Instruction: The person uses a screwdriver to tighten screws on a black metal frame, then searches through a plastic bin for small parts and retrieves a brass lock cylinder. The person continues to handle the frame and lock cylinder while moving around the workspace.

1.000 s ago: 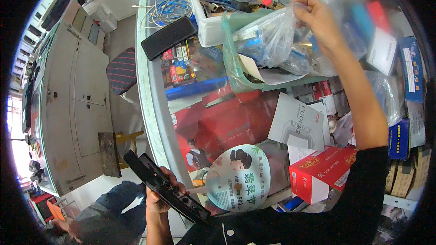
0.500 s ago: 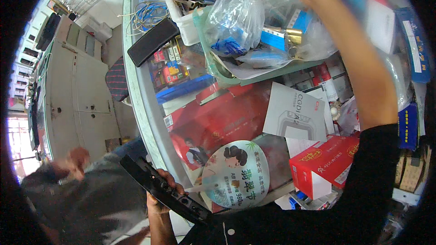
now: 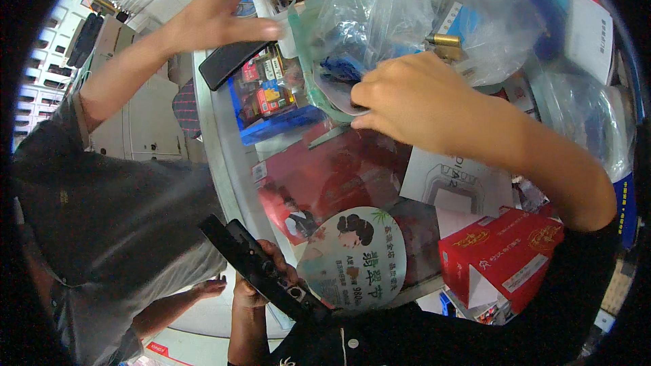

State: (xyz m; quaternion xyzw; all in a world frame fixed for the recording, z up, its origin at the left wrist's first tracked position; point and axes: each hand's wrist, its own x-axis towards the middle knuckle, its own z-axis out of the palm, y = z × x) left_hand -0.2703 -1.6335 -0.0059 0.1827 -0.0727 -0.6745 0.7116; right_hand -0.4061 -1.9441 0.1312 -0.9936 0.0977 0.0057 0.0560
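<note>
My left hand is wrapped round a long black panel with cut-outs and small metal parts, held tilted at the counter's near edge. Beside it a round printed hand fan lies above the counter. Further off, my right hand reaches over a green basket, its fingers curled together at a pale edge in the basket; what they grip, if anything, is hidden. Clear plastic bags fill the basket, with a brass-coloured cylinder among them.
A person in a grey shirt stands at the left, one arm stretched over the counter. A black phone-like slab, a blue tray of small boxes, a red box and a white booklet lie around.
My right hand has come down and nearer from the far bags to the basket's near side. The other person has moved closer and reaches in. My left hand still holds the black panel.
</note>
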